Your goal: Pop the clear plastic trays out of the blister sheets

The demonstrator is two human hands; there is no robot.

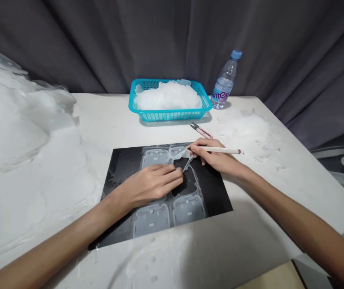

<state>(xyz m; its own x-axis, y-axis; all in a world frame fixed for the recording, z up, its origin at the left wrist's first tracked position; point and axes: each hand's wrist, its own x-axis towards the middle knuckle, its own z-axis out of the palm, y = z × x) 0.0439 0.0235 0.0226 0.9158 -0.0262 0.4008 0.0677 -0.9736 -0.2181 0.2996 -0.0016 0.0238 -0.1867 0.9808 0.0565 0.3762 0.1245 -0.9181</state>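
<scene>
A black mat (217, 196) lies on the white table, and a translucent moulded sheet (160, 216) of several rounded pieces rests on it. My left hand (150, 184) lies on the sheet with its fingertips pinched on a thin clear strip of the sheet's trim (186, 164). My right hand (215, 154) grips a slim pale stick-like tool (220, 150), its tip at the sheet near the strip. One cell under the hands shows bare black.
A turquoise basket (168, 115) heaped with clear pieces stands at the back. Small pink snips (200, 129) lie before it. A water bottle (225, 82) is at the back right. Clear scraps (250, 134) litter the right side; a big translucent heap (18, 120) fills the left. Grey curtain behind.
</scene>
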